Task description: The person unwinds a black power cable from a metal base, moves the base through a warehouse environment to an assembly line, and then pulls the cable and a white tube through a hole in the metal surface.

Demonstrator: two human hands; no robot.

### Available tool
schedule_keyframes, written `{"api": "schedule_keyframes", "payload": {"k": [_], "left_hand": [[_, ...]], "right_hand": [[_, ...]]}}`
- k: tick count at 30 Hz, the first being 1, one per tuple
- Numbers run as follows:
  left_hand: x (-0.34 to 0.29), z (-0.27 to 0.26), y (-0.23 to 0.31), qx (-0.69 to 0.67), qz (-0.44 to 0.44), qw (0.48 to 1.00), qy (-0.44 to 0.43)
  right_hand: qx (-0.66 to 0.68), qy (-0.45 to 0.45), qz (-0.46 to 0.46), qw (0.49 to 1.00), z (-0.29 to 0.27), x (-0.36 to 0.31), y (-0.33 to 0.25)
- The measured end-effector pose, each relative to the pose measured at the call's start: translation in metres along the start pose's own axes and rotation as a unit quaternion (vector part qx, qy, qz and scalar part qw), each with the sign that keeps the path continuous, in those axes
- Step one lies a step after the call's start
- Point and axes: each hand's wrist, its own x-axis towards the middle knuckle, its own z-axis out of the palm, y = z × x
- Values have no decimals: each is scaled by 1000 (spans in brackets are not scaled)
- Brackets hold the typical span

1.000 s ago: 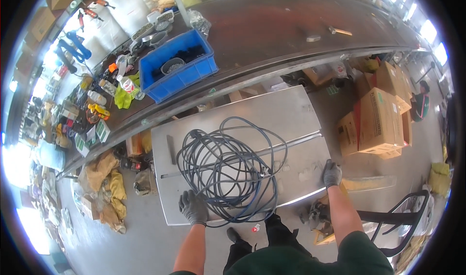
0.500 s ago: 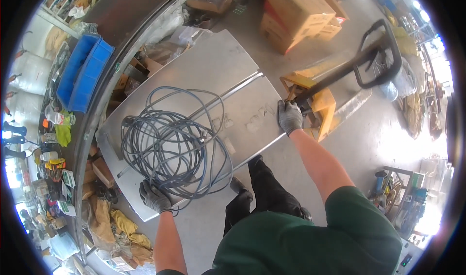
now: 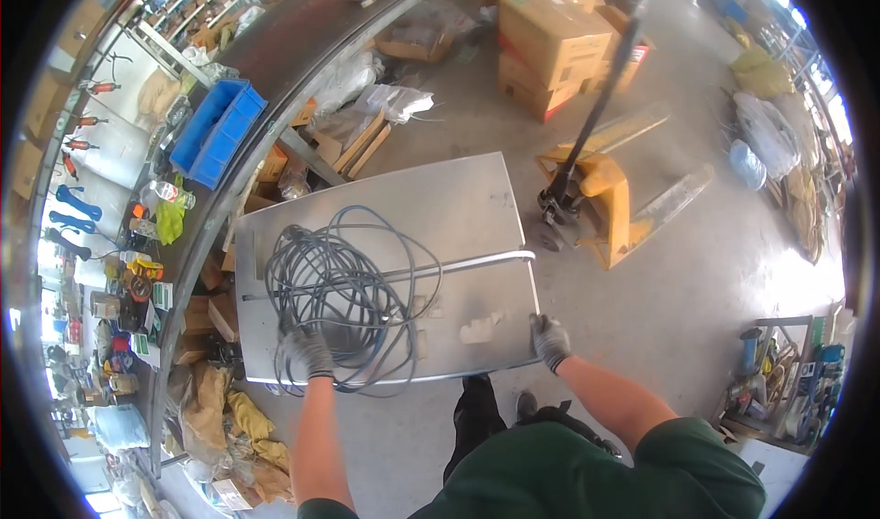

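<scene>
A coil of dark cable [image 3: 353, 285] lies in loose loops on a wide grey metal panel [image 3: 467, 203], which has a pale strip across it. My gloved left hand [image 3: 307, 352] is at the coil's near left side, over the panel's near edge. Its fingers are blurred among the loops, so I cannot make out their grip. The gloved fingers of my right hand [image 3: 550, 340] are closed on the panel's right edge, by the near right corner. What supports the panel underneath is hidden.
A yellow pallet jack [image 3: 605, 189] with a raised black handle stands beyond the panel's right side. Cardboard boxes [image 3: 555, 38] are stacked at the back. Along the left runs a long bench [image 3: 298, 28] bearing a blue bin [image 3: 220, 129]; sacks [image 3: 206, 404] lie below.
The panel has turned clockwise and come away from the bench with the cable on it. My left hand has shifted from the panel's edge onto the coil; my right hand is farther from the pallet jack.
</scene>
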Motion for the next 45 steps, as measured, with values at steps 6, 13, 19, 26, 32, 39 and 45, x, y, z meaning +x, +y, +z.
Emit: {"api": "schedule_keyframes", "payload": {"k": [6, 13, 19, 26, 32, 39, 45], "left_hand": [[-218, -28, 259, -135, 305, 901, -277], [-377, -91, 295, 28, 257, 892, -371], [-467, -166, 238, 12, 277, 885, -374], [-581, -251, 159, 91, 252, 877, -398], [-695, -304, 84, -199, -166, 906, -334], [-902, -381, 51, -91, -293, 952, 23], [-1051, -372, -11, -461, -610, 645, 1]], "right_hand": [[260, -239, 108, 929, -28, -123, 136], [-21, -170, 18, 985, -93, -235, 439], [-415, -342, 96, 838, -126, -336, 721], [-499, -422, -22, 757, -105, -449, 807], [-181, -309, 12, 933, -104, -446, 707], [-103, -301, 69, 945, -180, -475, 671], [-44, -363, 181, 913, -225, -490, 666]]}}
